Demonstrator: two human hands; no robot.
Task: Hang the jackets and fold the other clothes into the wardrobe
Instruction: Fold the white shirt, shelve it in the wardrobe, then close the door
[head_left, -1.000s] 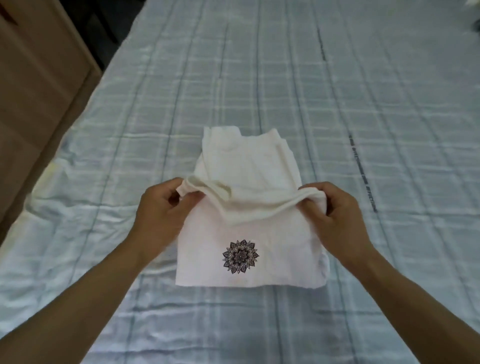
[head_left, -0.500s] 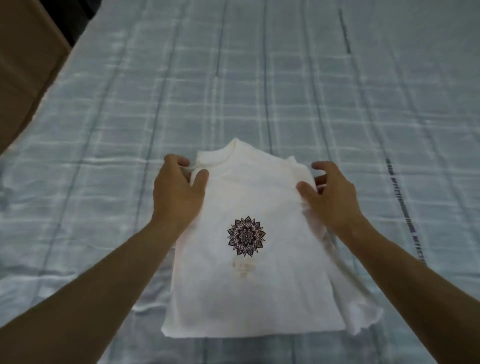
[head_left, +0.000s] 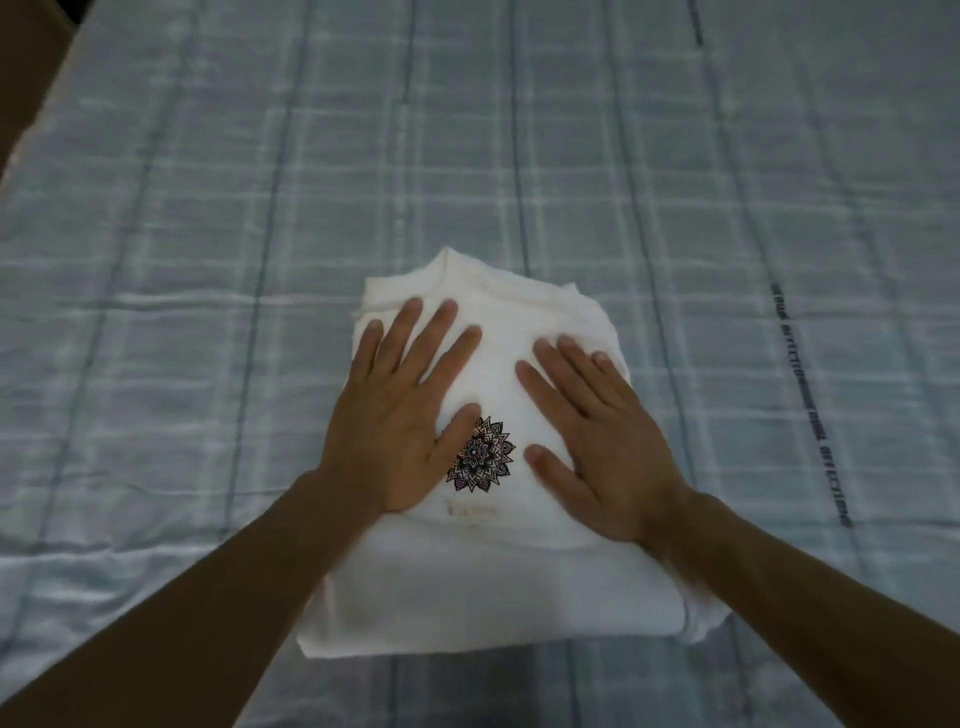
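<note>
A white t-shirt (head_left: 498, 587) with a black mandala print lies folded into a rectangle on the bed, in the middle of the head view. My left hand (head_left: 400, 405) lies flat on its left half, fingers straight and spread. My right hand (head_left: 597, 436) lies flat on its right half, fingers straight, thumb beside the print. Both palms press down on the cloth. A bit of loose fabric sticks out at the shirt's lower right corner.
The bed is covered by a pale blue checked sheet (head_left: 208, 260) that fills nearly the whole view. A brown wooden piece of furniture (head_left: 26, 67) shows at the upper left corner, beside the bed's left edge.
My hands brought the shirt's upper part down over the lower part, let go of the edges, and now lie flat on the folded shirt. The camera has come closer.
</note>
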